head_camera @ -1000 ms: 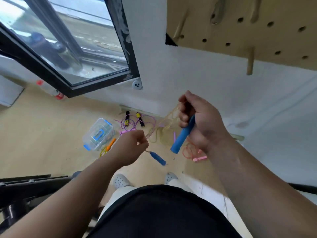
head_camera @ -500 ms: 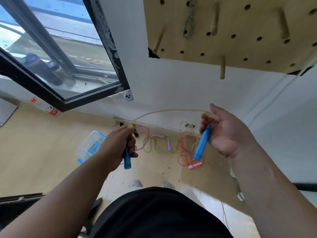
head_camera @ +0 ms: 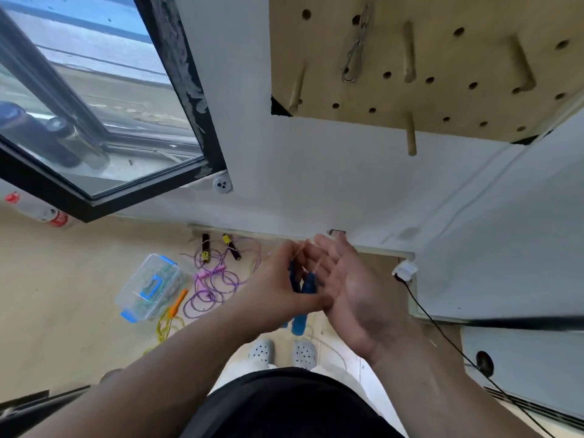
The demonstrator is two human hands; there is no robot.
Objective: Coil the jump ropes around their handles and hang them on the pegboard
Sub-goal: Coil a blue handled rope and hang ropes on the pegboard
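White wall (head_camera: pixel 316 172) carries a pegboard (head_camera: pixel 442 99) at upper right, with purple ropes (head_camera: pixel 218 279) on the wood floor (head_camera: pixel 63 295) below. The left hand (head_camera: pixel 275 295) curls its fingers round two blue handles (head_camera: pixel 308 284), held together. The right hand (head_camera: pixel 350 295) is flat with straight fingers, its palm just beside them. A thin rope (head_camera: pixel 318 265) rises between the fingertips of both hands.

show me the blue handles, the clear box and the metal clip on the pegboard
blue handles (head_camera: pixel 298 324): head view, lower end of one handle
clear box (head_camera: pixel 148 287): head view, middle of the lid
metal clip (head_camera: pixel 355 55): head view, middle of its body
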